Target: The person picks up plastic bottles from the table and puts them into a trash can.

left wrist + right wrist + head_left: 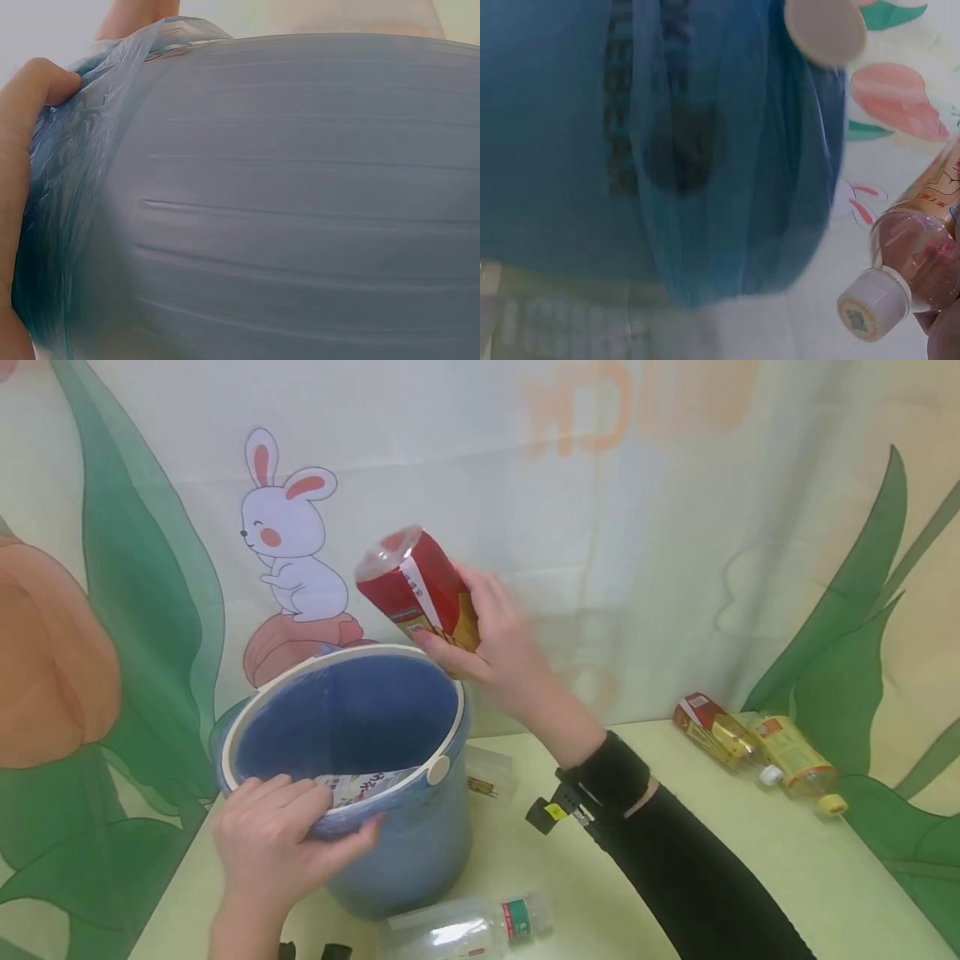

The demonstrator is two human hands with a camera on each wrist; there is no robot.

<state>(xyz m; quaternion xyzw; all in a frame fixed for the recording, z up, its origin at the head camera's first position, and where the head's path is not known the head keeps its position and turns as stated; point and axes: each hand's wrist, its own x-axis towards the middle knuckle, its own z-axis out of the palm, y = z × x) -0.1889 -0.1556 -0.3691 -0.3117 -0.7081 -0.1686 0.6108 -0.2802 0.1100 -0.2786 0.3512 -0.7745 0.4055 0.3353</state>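
Blue film (75, 172), the liner of the waste bin (420, 852), bunches at the near-left rim, where the left hand (277, 835) has its fingers curled over the edge and its thumb outside, gripping rim and film together. The bin stands on the left half of the desk (810, 885); inside shows a white printed wrapper or label (367, 787), whether loose or on a bottle I cannot tell. Toward the desk's near edge a clear bottle with a green band (457, 931) lies in front of the bin. By the bin's far-right rim the right hand (506, 643) has its fingers wrapped round a red-and-gold-labelled bottle (412, 581), base tipped up, not yet inside. Just beside the bin is a translucent packet (491, 768). Near the desk's far-right corner lie a second red-and-gold bottle (708, 731) and a yellow-labelled bottle (795, 756). The work looks partway: at least one piece in, one in hand, and three bottles and perhaps the packet left outside.
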